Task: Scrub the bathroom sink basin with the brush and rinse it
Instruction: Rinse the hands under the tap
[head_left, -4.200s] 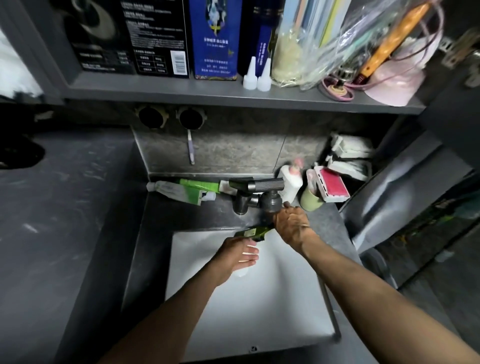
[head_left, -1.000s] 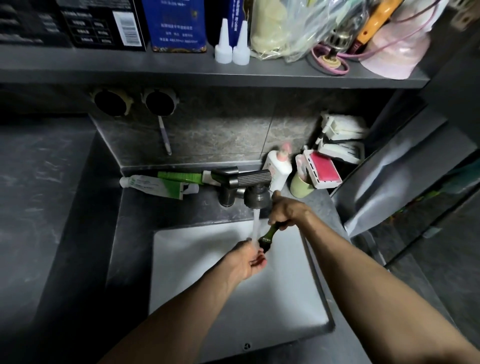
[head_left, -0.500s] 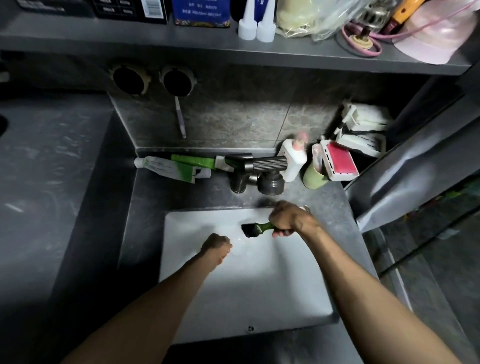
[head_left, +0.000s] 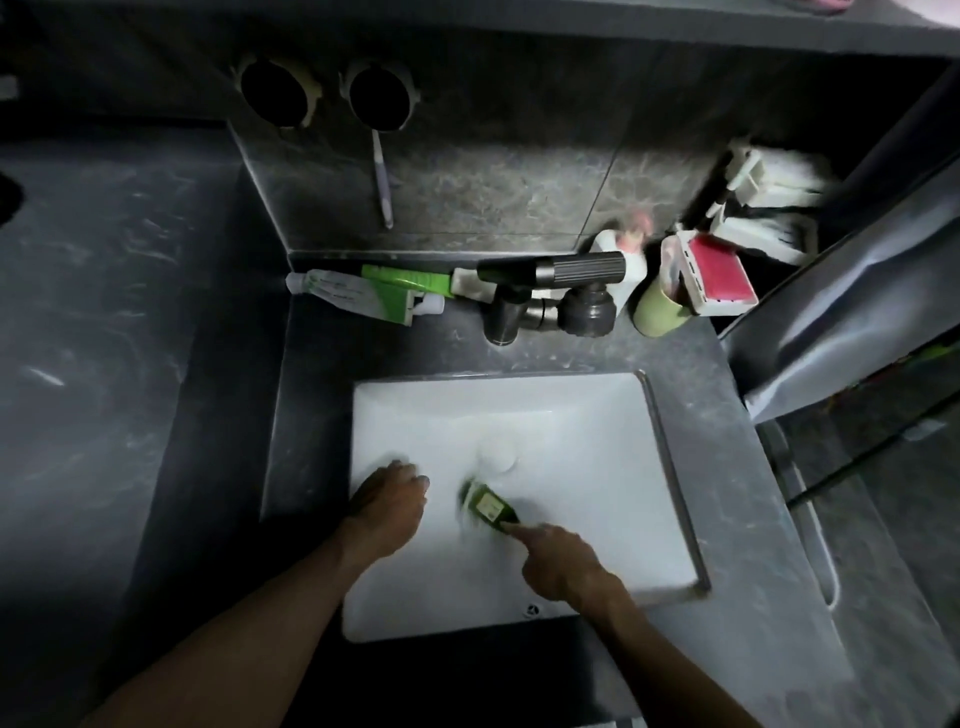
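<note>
Right hand (head_left: 566, 566) is wrapped round the handle of the dark green plastic scrubbing brush (head_left: 488, 506), with its forefinger laid straight along the handle towards the head. The brush head, blurred, lies just ahead and left of those knuckles, down on the floor of the white rectangular ceramic sink basin (head_left: 587, 415). A round white drain (head_left: 497, 457) sits just beyond the brush head, farther from the right hand.

To the left of the brush, near it but apart, the left hand (head_left: 387, 501) rests inside the basin by its left wall. Only its back shows, the fingers tucked under. Nothing is visible in it, and how tightly it is closed cannot be told.

Well beyond both hands, past the basin's far rim, a dark metal faucet (head_left: 550, 291) stands on the dark grey stone counter (head_left: 727, 467). Green-and-white tubes (head_left: 363, 293) lie to the faucet's left. A pale green cup (head_left: 657, 312) stands to its right.
</note>
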